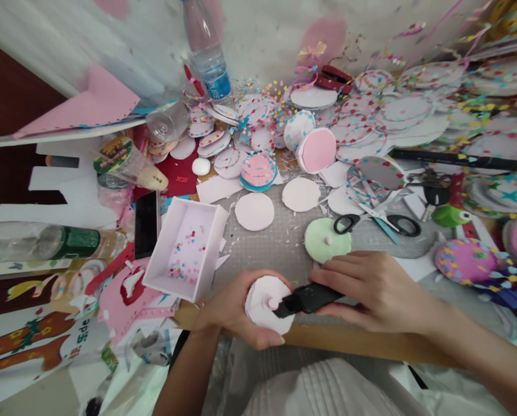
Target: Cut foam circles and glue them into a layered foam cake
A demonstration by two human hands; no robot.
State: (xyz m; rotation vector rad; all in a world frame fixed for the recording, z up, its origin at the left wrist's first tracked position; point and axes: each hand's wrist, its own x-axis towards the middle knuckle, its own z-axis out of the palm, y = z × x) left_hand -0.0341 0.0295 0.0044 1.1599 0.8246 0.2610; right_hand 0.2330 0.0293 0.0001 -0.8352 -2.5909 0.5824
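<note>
Disc, white, is held over the front edge of the table; a small pale knob stands near its middle. Left hand: gripping the disc, fingers curled round the far side, thumb along the near rim. Right hand: closed on a black tool, its tip over the disc just beside the knob. Contact between tip and disc cannot be made out.

Risks, as judged. (1) The tip sits close to the knob; a slip of the right wrist could knock the knob askew or mark the face. (2) The disc looks light and thin, so a hard pinch by the left thumb might bend its rim. (3) Held past the mat, a dropped disc would probably land in the lap. (4) A green disc lies just beyond the right fingers, one handle of the scissors over its edge; a backward sweep of that hand could shift both. (5) A leftward elbow swing might tip the white box and spill its confetti.
</note>
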